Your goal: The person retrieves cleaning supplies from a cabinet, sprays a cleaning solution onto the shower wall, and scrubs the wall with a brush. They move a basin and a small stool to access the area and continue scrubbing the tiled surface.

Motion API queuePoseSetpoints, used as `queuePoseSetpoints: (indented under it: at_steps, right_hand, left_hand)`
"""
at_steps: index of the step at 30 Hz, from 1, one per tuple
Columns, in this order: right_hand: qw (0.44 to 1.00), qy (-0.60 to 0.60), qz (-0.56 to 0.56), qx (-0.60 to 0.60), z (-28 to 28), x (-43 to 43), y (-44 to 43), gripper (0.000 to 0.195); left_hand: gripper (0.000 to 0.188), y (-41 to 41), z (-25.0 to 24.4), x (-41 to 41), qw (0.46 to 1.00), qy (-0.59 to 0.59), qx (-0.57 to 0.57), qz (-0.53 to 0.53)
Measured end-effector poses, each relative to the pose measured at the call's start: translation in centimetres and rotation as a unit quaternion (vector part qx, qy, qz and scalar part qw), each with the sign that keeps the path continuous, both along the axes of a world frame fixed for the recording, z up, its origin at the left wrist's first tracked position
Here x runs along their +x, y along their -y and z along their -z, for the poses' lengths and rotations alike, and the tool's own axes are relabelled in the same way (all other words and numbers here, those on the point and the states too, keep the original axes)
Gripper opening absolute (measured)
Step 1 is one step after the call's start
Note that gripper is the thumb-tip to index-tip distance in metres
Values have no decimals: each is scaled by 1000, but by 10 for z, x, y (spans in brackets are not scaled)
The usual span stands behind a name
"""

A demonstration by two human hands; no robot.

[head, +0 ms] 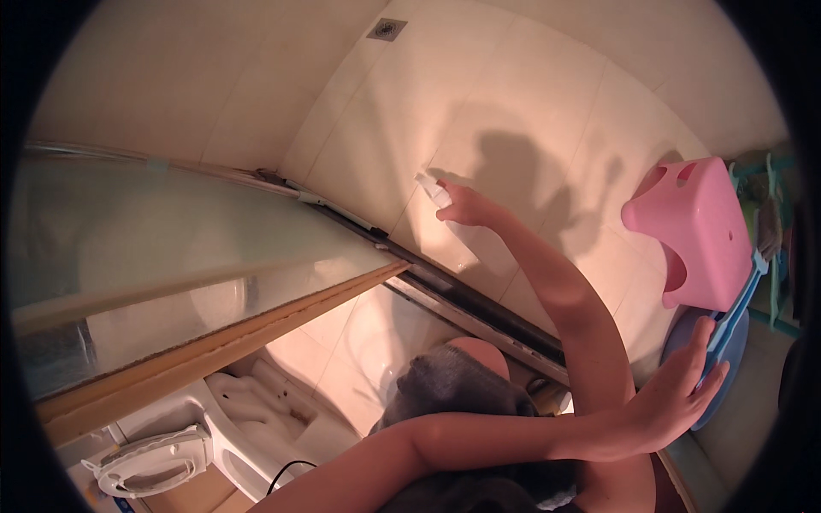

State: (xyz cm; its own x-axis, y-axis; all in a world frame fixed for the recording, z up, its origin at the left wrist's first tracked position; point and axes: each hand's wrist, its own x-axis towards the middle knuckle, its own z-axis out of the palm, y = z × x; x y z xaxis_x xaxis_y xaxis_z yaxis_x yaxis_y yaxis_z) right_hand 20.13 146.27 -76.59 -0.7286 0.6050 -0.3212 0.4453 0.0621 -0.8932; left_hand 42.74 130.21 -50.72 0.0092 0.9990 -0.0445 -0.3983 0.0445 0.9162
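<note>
My left hand (673,394) is at the lower right, with its forearm crossed over my right arm. Its thumb and fingers close around the blue handle of a brush (734,301), whose bristles (768,231) point away beside a pink plastic stool (712,237). Farther out, over the tiled floor, my right hand (471,205) grips a small white object (434,189). That object looks like a spray bottle's head, but blur and the fingers hide its full shape. Behind my left hand, a blue basin (677,336) shows in part.
A glass door (192,218) with a tan-edged frame (224,346) meets a dark floor track (474,298). White ceramic fixtures (218,423) and a toilet seat (154,462) stand lower left. A teal rack (773,256) is at the right, a floor drain (387,29) at the top.
</note>
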Motion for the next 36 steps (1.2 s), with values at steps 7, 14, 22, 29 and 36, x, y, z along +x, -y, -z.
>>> queuePoseSetpoints:
  at_steps: [7,14,22,29,36]
  right_hand:
    - [984,87,-157,-14,-24,0,23,47]
    - [975,76,-206,-33,-27,7,33,50]
    - [990,114,-29,75,-20,80,8,74]
    - [996,29,78,39,-35,219,-17,65]
    - [968,198,-154,12,-58,239,56,67]
  left_hand:
    - [64,5,8,-21,995,22,55,79]
    - [60,16,9,-34,994,-3,68,90]
    - [57,29,4,-39,986,-74,101,108]
    - [54,32,-3,-27,956,-202,184,105]
    - [50,35,-15,-26,728,-560,370,141]
